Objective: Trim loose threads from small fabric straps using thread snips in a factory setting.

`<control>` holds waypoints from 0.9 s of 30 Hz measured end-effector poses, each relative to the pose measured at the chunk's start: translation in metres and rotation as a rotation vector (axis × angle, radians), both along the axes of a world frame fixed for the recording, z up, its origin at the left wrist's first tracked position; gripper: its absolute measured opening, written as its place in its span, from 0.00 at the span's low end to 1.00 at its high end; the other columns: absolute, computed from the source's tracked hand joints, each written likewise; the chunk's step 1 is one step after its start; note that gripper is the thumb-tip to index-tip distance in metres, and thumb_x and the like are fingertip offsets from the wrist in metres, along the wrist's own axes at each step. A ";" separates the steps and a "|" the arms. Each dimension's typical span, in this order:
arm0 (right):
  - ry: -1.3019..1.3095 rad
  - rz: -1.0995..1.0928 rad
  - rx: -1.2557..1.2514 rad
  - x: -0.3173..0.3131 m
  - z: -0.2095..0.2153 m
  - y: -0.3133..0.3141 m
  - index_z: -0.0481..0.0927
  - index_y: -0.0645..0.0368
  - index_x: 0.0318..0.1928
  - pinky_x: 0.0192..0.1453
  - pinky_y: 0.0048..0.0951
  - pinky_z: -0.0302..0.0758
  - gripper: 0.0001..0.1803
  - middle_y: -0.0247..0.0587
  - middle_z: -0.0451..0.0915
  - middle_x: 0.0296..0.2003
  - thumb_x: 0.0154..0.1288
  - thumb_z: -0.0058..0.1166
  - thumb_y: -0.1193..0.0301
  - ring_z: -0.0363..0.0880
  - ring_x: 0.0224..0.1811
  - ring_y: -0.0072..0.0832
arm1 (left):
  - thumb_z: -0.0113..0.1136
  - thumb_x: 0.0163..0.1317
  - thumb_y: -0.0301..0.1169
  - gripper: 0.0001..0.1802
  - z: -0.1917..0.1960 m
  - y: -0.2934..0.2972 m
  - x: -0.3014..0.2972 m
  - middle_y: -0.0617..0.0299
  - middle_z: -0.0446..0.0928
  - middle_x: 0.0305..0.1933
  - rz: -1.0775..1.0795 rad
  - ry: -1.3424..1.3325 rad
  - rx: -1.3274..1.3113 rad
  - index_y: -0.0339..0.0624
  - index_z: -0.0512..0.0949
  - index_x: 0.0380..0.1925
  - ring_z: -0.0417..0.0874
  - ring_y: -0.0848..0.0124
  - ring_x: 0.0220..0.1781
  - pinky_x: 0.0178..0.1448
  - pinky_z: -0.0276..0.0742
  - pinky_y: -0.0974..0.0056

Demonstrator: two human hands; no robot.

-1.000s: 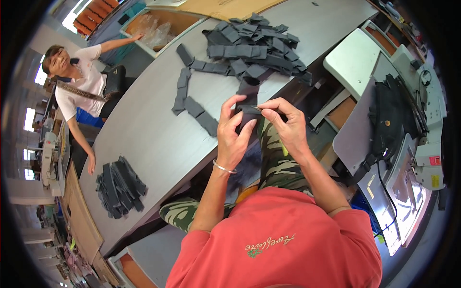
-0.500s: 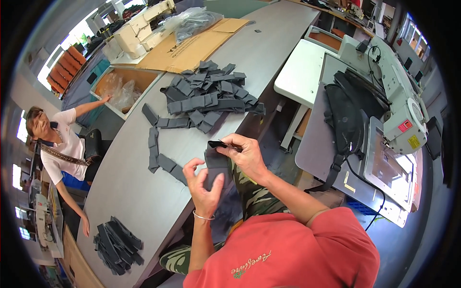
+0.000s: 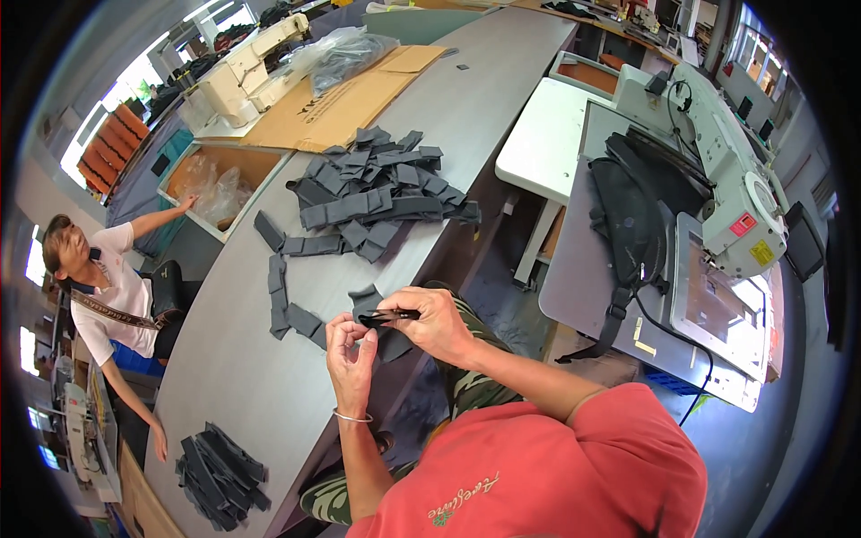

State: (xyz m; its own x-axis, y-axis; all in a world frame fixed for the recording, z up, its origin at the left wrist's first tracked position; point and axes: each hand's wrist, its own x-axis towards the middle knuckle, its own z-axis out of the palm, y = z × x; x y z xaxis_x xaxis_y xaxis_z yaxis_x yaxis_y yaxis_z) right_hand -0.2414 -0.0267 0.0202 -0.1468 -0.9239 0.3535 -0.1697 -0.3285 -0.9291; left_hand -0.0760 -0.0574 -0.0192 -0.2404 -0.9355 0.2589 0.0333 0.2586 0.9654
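Note:
Over the table's near edge, my left hand [image 3: 352,354] pinches a dark grey fabric strip [image 3: 365,299] made of flat folded pieces joined in a chain. My right hand [image 3: 437,325] closes around small dark thread snips [image 3: 395,315], whose tips point left at the fabric by my left fingers. More of the grey strip hangs below my hands. Farther along, a chain of grey pieces [image 3: 279,285] bends across the table and leads up to a heaped pile of grey fabric pieces [image 3: 372,193].
On the near left lies a stack of grey strips [image 3: 220,475]. A person [image 3: 117,269] sits across the table [image 3: 229,359], one hand on its edge, the other at an open drawer [image 3: 224,184]. Flattened cardboard [image 3: 350,99] lies behind the pile. A sewing machine [image 3: 740,197] and black bag [image 3: 628,215] are right.
Both hands have come together, moving slightly left. The snips now point at the fabric between my left fingers, which have closed from a spread pose. The view has shifted slightly.

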 end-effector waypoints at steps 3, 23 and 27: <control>0.037 -0.002 -0.022 0.002 0.000 0.002 0.81 0.63 0.35 0.33 0.23 0.72 0.09 0.38 0.80 0.27 0.50 0.59 0.84 0.77 0.28 0.23 | 0.60 0.60 0.24 0.12 -0.009 0.000 0.000 0.65 0.68 0.44 -0.013 -0.024 0.107 0.39 0.68 0.41 0.70 0.79 0.38 0.40 0.68 0.76; 0.169 0.258 -0.065 0.011 -0.019 -0.004 0.81 0.60 0.36 0.39 0.25 0.73 0.12 0.39 0.77 0.37 0.48 0.61 0.83 0.77 0.35 0.28 | 0.57 0.60 0.21 0.15 -0.005 0.001 -0.001 0.62 0.79 0.45 0.081 0.586 0.308 0.31 0.75 0.48 0.78 0.77 0.44 0.49 0.75 0.71; 0.289 0.182 -0.112 0.004 -0.015 -0.005 0.82 0.57 0.41 0.39 0.24 0.72 0.16 0.36 0.76 0.35 0.48 0.65 0.76 0.76 0.35 0.27 | 0.57 0.60 0.19 0.16 -0.008 0.004 0.009 0.62 0.79 0.47 0.168 0.524 0.194 0.30 0.75 0.50 0.78 0.77 0.46 0.51 0.74 0.72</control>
